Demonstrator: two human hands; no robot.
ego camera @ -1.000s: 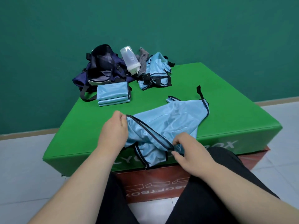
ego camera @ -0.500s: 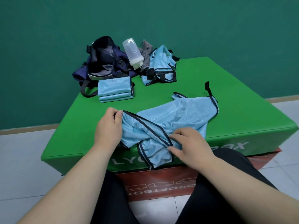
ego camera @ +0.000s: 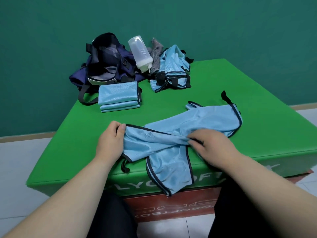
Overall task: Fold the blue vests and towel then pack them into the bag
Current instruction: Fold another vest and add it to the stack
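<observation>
The green padded box top [ego camera: 248, 86] has bare surface along its whole right side and down its left edge, with a clear strip between the worked vest and the items at the back. One light-blue shiny mesh vest with black binding [ego camera: 197, 121] lies slantwise across the near half. Its lower part hangs over the front edge of the box, and its far end reaches towards the right edge.

The left hand [ego camera: 109, 143] pinches the vest's black-trimmed corner between thumb and curled fingers. The right hand [ego camera: 212, 146] has its fingers curled down on the bunched fabric at the vest's middle, gripping it by the trim.

At the back left sits one dark navy fabric bag [ego camera: 106, 62], slumped with its mouth open. Just in front of it lies one flat rectangular stack of folded blue vests [ego camera: 118, 97]. One translucent plastic bottle [ego camera: 139, 54] leans between the bag and one crumpled grey towel [ego camera: 156, 55]. Beside them is one loose heap of unfolded blue vests [ego camera: 173, 69]; how many it holds cannot be told.
</observation>
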